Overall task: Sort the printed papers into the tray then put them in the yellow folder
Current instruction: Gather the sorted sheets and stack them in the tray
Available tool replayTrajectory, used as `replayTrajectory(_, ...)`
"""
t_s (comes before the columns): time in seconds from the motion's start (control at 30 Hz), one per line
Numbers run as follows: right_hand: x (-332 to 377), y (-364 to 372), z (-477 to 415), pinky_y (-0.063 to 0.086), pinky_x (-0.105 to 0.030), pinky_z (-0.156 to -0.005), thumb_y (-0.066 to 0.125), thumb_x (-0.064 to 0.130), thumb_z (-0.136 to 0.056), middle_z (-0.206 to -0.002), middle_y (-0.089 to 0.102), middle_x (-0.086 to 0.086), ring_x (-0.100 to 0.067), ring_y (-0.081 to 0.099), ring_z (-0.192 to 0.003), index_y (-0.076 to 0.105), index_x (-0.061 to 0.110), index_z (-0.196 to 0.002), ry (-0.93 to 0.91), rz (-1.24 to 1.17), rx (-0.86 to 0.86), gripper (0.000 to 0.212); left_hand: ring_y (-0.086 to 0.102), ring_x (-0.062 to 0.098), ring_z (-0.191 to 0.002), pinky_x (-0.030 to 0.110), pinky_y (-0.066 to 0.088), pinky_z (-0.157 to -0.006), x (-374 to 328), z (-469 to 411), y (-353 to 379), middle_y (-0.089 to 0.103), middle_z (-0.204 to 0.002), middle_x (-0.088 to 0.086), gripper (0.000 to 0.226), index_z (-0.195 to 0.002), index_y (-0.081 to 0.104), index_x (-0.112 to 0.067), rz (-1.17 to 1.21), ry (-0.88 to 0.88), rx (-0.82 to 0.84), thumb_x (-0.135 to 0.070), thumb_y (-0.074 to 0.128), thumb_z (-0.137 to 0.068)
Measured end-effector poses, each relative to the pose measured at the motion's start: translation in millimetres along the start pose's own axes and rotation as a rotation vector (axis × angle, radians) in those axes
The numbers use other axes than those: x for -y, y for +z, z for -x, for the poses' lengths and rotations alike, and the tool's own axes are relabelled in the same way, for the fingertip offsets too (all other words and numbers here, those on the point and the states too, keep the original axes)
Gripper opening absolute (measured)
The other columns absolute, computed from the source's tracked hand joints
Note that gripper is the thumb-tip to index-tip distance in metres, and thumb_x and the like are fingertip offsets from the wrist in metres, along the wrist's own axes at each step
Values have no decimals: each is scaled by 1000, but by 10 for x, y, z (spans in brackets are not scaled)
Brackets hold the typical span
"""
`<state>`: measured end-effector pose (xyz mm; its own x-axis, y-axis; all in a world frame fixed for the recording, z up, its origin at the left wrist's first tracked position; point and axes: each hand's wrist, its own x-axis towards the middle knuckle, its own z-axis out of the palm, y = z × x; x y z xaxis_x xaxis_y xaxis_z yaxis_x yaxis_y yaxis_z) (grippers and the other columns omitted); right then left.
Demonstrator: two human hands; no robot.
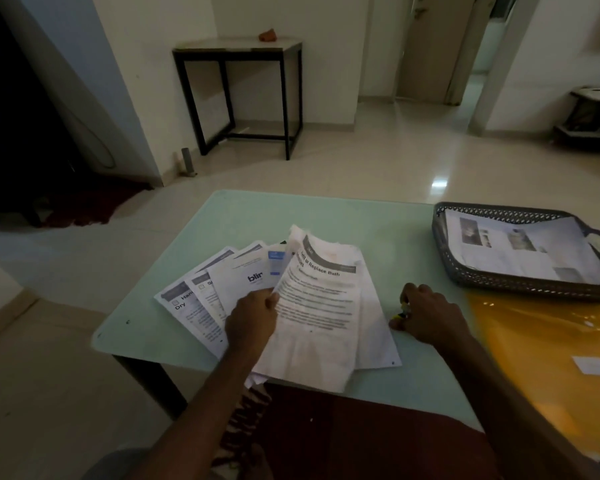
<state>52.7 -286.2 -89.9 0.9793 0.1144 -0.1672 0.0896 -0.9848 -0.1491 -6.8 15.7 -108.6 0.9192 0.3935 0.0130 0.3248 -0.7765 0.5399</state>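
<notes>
Nearly all the printed papers (312,306) lie fanned out on the near middle of the pale green table (343,216), and their lower ends hang a little over its near edge. The left hand (252,317) grips the fan low down, its fingers curled on the sheets. The top sheet (319,292) has a dark header band and a heading that reads in part "Replace Bath". The sheets spread to the left show checkboxes and a blue logo.

The right hand (426,315) rests knuckles-up on the table just right of the papers, fingers curled. A small yellow and dark thing (400,315) shows at its fingertips, but I cannot tell whether the hand grips it.

At the table's far right corner stands a dark mesh tray (520,287), with one printed page (520,247) bearing small pictures lying flat inside it. The yellow folder (541,341) lies on the table's right side. Its far edge either touches the tray's near wall or is slipped under it; I cannot tell which. A white label (596,364) sits on the folder. Beyond, on the tiled floor, a black-framed side table (236,50) stands against the wall.
</notes>
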Motion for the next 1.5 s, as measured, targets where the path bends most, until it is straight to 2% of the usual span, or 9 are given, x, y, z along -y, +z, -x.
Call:
replayTrajectory(0.2, 36, -26, 18, 38, -46, -103, 61, 53, -93, -143, 44, -6, -28, 44, -130, 47, 22, -140, -23, 109, -152, 58, 66, 33, -98, 35, 47, -77, 79, -173, -331, 70, -104, 13, 32, -112, 66, -8, 154, -6, -171, -30, 43, -105)
replayTrajectory(0.33, 400, 152, 84, 35, -45, -102, 44, 78, -89, -133, 52, -9, -31, 46, -126, 53, 17, -132, 12, 61, -142, 76, 64, 35, -104, 47, 52, -89, 231, -268, -483, 69, -113, 17, 31, -121, 65, -6, 334, -68, -261, -25, 48, -104)
replayTrajectory(0.47, 556, 255, 113, 35, -44, -100, 57, 74, -85, -130, 51, -11, -31, 47, -121, 48, 12, -132, 27, 69, -118, 78, 62, 30, -104, 42, 51, -92, 253, -249, -446, 67, -117, 12, 31, -125, 63, -5, 452, -112, -214, -23, 50, -103)
replayTrajectory(0.7, 447, 132, 43, 28, -45, -104, 75, 42, -85, -128, 59, -5, -29, 55, -120, 44, 18, -131, 76, -329, 69, 60, 60, 30, -112, 42, 49, -99, 211, -247, -356, 66, -120, 11, 32, -129, 62, -7, 569, -152, -136, -23, 51, -103)
replayTrajectory(1.03, 291, -69, -37, 41, -30, -72, 67, 22, -97, -110, 61, -7, -24, 55, -95, 55, 15, -105, 43, -750, -206, 16, 59, 21, -106, 31, 46, -89, 175, -233, -277, 62, -110, 0, 33, -133, 59, -8, 697, -217, -44, -19, 50, -103)
replayTrajectory(1.2, 369, -112, 7, 57, -53, -82, 67, 12, -96, -107, 72, -14, -37, 68, -93, 57, 11, -101, -46, -1156, -109, 11, 61, 18, -105, 30, 46, -89, 84, -202, -249, 65, -110, -6, 27, -126, 63, -17, 894, -202, -6, -18, 57, -100)
replayTrajectory(1.37, 659, -52, 105, 55, -52, -75, 60, 33, -101, -101, 74, -10, -32, 69, -89, 58, 6, -106, -120, -1300, 54, 27, 67, 17, -98, 34, 54, -85, 59, -176, -241, 72, -103, -4, 19, -104, 67, -29, 974, -178, 101, -26, 75, -87)
replayTrajectory(1.43, 694, 6, 72, 54, -45, -78, 47, 49, -104, -103, 71, -5, -27, 67, -92, 60, 12, -104, -65, -1183, 5, 40, 68, 20, -100, 35, 53, -90, 106, -189, -260, 72, -106, 2, 21, -109, 68, -21, 986, -172, 18, -14, 72, -90)
replayTrajectory(1.5, 642, 136, 18, 52, -43, -86, 55, 58, -97, -113, 64, -5, -25, 60, -100, 58, 15, -110, -24, -727, -147, 45, 66, 22, -103, 36, 52, -94, 167, -210, -306, 70, -111, 3, 27, -119, 66, -14, 934, -165, -83, -8, 67, -92)
